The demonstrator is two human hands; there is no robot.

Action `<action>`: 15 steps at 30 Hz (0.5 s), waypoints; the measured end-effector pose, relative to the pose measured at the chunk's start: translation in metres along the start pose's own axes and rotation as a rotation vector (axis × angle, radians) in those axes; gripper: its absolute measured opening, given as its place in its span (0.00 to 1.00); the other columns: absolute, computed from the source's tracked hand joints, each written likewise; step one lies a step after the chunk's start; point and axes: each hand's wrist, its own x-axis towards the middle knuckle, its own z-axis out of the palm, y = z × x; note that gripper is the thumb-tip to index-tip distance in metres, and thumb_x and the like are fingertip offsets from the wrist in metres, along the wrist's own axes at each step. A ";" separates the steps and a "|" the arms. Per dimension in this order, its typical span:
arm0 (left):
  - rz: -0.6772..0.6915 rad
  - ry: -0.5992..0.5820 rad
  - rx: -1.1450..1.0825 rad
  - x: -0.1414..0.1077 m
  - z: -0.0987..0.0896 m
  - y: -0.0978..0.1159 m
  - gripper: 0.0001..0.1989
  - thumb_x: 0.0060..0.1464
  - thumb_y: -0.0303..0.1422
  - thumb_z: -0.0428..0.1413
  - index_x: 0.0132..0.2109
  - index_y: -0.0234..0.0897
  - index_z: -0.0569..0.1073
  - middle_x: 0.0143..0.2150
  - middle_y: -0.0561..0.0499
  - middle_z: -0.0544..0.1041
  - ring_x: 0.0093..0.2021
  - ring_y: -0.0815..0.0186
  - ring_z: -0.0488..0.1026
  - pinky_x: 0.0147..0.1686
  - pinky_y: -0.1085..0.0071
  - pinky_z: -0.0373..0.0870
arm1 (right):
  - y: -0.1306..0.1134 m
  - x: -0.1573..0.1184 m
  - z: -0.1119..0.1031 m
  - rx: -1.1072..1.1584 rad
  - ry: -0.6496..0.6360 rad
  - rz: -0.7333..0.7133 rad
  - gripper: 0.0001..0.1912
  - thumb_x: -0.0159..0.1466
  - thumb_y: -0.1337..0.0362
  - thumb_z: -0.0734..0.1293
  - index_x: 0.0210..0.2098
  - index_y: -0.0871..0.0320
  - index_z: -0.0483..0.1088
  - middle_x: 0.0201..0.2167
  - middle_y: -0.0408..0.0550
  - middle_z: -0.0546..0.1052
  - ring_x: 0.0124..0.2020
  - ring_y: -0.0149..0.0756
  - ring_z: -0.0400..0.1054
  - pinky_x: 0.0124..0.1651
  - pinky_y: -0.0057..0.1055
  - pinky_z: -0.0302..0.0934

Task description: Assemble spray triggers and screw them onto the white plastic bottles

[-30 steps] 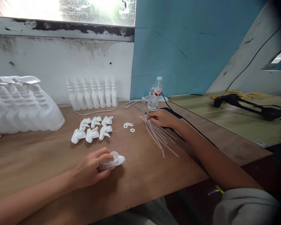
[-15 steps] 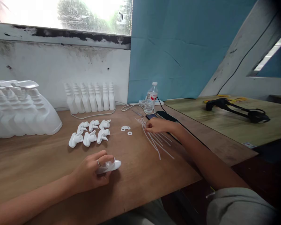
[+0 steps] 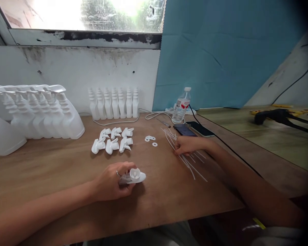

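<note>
My left hand (image 3: pixel 115 181) is closed around a white trigger spray head (image 3: pixel 141 177), held low over the near part of the table. Its round collar faces up toward me, and my fingers cover its rear part. My right hand (image 3: pixel 187 145) is closed among several thin white plastic tubes (image 3: pixel 187 164) lying fanned out on the table. Its fingertips pinch at a tube; how many they hold is hidden. Between the hands lie several small white washers (image 3: pixel 154 144). Several more trigger spray heads (image 3: pixel 112 146) rest in two rows beyond my left hand.
White spray bottles (image 3: pixel 72 119) stand at the left, and a row of slimmer white bottles (image 3: pixel 122 104) by the wall. A water bottle (image 3: pixel 181 106), two phones (image 3: pixel 200 129) and cables are behind my right hand. The wooden table's (image 3: pixel 154 212) front edge is near me.
The view has turned left, shifting the scene rightward. The spray head in my left hand has tilted, so its round collar shows more. My right hand has moved nearer along the tubes.
</note>
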 end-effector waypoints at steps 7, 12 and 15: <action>0.031 -0.091 -0.031 0.002 -0.001 0.000 0.16 0.50 0.27 0.54 0.47 0.39 0.66 0.35 0.53 0.69 0.26 0.73 0.63 0.27 0.77 0.62 | -0.021 -0.025 -0.010 0.535 0.446 -0.179 0.10 0.57 0.62 0.62 0.22 0.58 0.59 0.18 0.45 0.72 0.11 0.22 0.54 0.15 0.23 0.44; -0.073 -0.108 -0.069 0.002 -0.002 0.003 0.17 0.47 0.27 0.56 0.46 0.39 0.65 0.35 0.54 0.70 0.27 0.72 0.64 0.29 0.77 0.63 | -0.059 -0.031 0.005 0.933 0.435 -0.663 0.08 0.62 0.61 0.65 0.35 0.57 0.61 0.30 0.49 0.78 0.21 0.33 0.71 0.21 0.27 0.62; -0.128 -0.114 -0.110 0.002 -0.004 0.005 0.17 0.47 0.27 0.56 0.46 0.40 0.64 0.36 0.55 0.71 0.29 0.72 0.66 0.30 0.78 0.64 | -0.090 -0.028 0.024 0.960 0.315 -0.844 0.06 0.65 0.63 0.64 0.38 0.58 0.62 0.37 0.52 0.79 0.31 0.36 0.75 0.30 0.31 0.68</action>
